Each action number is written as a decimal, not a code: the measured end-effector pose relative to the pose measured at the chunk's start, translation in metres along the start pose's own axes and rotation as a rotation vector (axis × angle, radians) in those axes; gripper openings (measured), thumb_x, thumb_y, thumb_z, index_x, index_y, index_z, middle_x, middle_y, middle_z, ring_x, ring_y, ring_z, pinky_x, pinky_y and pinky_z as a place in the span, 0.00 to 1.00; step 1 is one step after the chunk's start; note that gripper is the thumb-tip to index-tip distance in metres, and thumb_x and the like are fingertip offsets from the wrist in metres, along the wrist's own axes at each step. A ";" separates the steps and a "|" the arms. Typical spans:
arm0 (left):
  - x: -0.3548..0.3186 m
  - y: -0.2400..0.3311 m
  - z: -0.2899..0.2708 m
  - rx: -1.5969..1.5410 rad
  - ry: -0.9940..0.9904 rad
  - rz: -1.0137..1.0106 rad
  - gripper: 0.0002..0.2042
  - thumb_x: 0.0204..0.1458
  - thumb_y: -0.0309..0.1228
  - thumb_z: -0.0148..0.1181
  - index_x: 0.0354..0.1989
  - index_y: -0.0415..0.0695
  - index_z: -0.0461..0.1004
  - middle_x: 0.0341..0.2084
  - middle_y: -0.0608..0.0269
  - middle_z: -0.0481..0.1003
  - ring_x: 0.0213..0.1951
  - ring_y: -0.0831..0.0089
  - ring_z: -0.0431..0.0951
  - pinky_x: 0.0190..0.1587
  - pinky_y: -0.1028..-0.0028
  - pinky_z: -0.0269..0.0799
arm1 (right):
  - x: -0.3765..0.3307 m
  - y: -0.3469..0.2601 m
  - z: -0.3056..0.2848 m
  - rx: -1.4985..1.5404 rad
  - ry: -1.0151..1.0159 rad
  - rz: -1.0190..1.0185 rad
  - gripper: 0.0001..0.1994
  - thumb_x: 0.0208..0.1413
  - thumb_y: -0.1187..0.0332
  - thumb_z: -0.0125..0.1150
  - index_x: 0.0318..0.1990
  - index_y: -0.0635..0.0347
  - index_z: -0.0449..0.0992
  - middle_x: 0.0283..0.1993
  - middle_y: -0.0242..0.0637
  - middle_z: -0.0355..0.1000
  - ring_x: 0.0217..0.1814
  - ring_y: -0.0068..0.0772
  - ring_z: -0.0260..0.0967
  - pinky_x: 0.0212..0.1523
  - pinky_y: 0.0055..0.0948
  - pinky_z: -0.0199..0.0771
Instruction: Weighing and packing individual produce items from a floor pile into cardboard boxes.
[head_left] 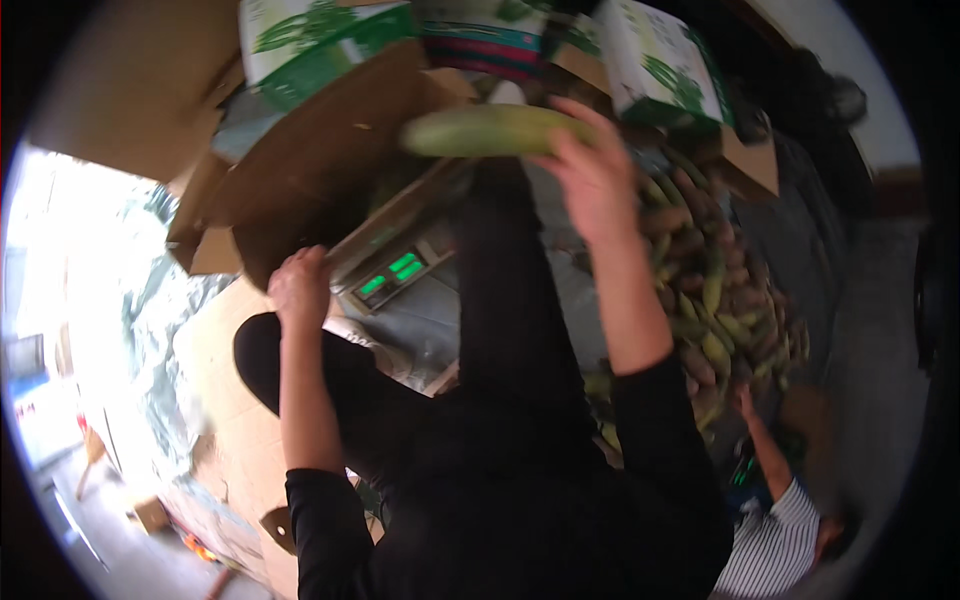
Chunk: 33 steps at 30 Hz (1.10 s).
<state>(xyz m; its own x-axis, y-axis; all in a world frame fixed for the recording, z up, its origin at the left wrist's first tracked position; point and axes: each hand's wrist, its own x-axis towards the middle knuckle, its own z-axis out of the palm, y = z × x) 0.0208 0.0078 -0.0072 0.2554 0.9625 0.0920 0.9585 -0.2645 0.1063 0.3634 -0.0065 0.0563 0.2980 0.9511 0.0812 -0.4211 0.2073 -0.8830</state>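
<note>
Boxes behind. Right hand raised, grip holding vegetable; left hand lower, grip unclear.

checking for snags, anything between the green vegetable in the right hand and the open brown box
Nothing visible: the right hand holds the green vegetable, whose left end overlaps the open brown box in view.

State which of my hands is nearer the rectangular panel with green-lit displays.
Left. Your left hand is just left of the panel; your right hand, holding a long yellow-green vegetable, is farther, to its upper right.
</note>
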 end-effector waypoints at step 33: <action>0.004 0.004 0.010 -0.054 -0.048 -0.050 0.08 0.43 0.29 0.57 0.31 0.40 0.70 0.28 0.54 0.73 0.34 0.53 0.73 0.36 0.62 0.67 | -0.158 0.119 -0.400 -0.058 1.420 0.641 0.43 0.46 0.67 0.65 0.66 0.49 0.41 0.55 0.44 0.58 0.52 0.40 0.57 0.40 0.43 0.68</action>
<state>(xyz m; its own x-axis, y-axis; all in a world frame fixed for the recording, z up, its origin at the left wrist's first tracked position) 0.0273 0.0110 -0.0167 0.2144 0.9760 0.0379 0.9623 -0.2177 0.1632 0.6092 -0.2235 -0.2466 0.6380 -0.1213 -0.7604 -0.7678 -0.1747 -0.6164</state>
